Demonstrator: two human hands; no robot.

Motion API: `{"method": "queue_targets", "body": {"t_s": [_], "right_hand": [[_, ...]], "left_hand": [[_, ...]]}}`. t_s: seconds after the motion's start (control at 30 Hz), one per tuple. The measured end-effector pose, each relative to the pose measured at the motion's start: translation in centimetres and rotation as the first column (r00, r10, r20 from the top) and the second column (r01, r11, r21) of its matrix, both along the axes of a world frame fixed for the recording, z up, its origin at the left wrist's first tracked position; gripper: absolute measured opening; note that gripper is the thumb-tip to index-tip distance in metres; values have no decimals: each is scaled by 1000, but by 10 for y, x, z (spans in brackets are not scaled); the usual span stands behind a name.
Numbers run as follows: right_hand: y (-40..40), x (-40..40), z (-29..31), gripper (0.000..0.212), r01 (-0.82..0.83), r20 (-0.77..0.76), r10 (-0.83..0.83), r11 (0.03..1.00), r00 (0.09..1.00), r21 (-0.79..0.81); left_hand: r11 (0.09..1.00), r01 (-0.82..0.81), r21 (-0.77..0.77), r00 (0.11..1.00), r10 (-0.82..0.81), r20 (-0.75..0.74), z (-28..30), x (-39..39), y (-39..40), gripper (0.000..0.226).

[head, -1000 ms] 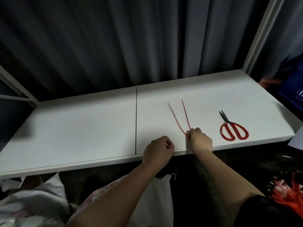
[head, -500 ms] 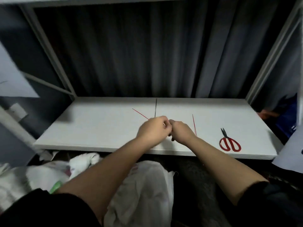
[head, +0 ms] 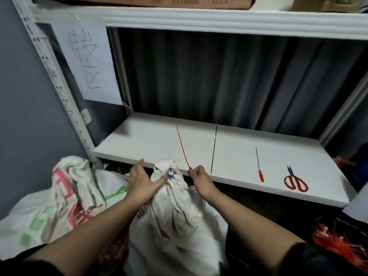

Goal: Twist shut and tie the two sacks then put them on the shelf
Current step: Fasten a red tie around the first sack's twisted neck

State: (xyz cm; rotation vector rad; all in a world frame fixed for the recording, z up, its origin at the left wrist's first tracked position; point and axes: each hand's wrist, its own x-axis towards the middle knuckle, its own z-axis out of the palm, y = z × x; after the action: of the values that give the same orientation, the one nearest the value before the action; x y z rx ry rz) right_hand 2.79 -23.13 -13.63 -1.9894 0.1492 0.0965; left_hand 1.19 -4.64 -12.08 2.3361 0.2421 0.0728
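A white sack (head: 175,222) stands on the floor in front of the shelf (head: 249,188), its neck gathered and twisted. My left hand (head: 142,181) wraps the neck from the left, thumb across the cloth. My right hand (head: 200,177) pinches the head of a red tie (head: 182,148), which points up and away over the shelf board. A second white sack (head: 65,198) with red and green print lies to the left, its mouth bunched loosely. Another red tie (head: 258,166) lies on the shelf to the right.
Red-handled scissors (head: 295,181) lie on the shelf's right part. A bundle of red ties (head: 338,244) sits on the floor at lower right. A paper sign (head: 89,62) hangs on the left upright. An upper shelf (head: 219,20) spans overhead; a dark curtain hangs behind.
The view pulled back and down. My left hand dropped from the shelf to the sack's neck. My right hand lifted one red tie off the shelf; the other stayed lying there.
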Motion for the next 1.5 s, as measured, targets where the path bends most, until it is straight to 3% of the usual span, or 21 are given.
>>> {"method": "queue_targets", "body": {"t_s": [0.1,0.17,0.27,0.4,0.43,0.57,0.7,0.87,0.93,0.97,1.03,1.13,1.23,1.33,1.5], "right_hand": [[12,-12,-12,27,17,-18,-16,997,1000,71],[17,-17,-17,25,18,-57,-10,991,998,132],[25,-16,-21,22,35,-100,-13,973,995,226],[30,-15,-15,20,39,-29,-33,966,999,255],[31,-17,-12,21,40,2,-42,966,999,257],[38,-29,-2,22,39,67,-70,921,995,387],[42,-40,7,21,19,94,-81,848,992,529],[31,-30,34,20,-68,162,-2,903,987,425],[19,-16,44,15,-28,160,-12,969,987,244],[10,-9,44,14,6,177,-11,1000,984,27],[-1,-2,38,22,-12,159,75,931,984,-364],[2,-1,34,25,-118,118,179,909,977,-400],[7,-1,37,32,-244,122,325,866,938,-436],[4,-2,41,34,-278,111,352,866,930,-415],[-1,-7,53,30,-335,52,374,877,926,-344]], "left_hand": [[986,6,-165,975,-42,-216,-41,-3,18,142],[937,1,-351,957,-102,-271,-71,4,20,148],[831,130,-541,961,-239,-136,-90,11,18,114],[754,219,-620,956,-292,-17,-63,14,11,70],[745,245,-621,952,-305,10,-59,17,9,65],[776,222,-590,967,-254,29,-43,19,-1,80],[724,307,-618,949,-278,146,-28,17,-10,48],[720,158,-676,982,-45,183,-16,18,-17,29],[746,134,-652,982,-12,189,-7,12,-22,29],[751,126,-648,980,8,199,-3,11,-23,31],[763,113,-637,979,24,203,-2,10,-23,32],[809,98,-580,979,28,204,5,7,-23,26],[951,46,-304,944,58,323,14,3,-21,72],[985,90,-150,933,-31,359,18,5,-17,95],[987,151,55,932,-161,324,14,8,-14,70]]}}
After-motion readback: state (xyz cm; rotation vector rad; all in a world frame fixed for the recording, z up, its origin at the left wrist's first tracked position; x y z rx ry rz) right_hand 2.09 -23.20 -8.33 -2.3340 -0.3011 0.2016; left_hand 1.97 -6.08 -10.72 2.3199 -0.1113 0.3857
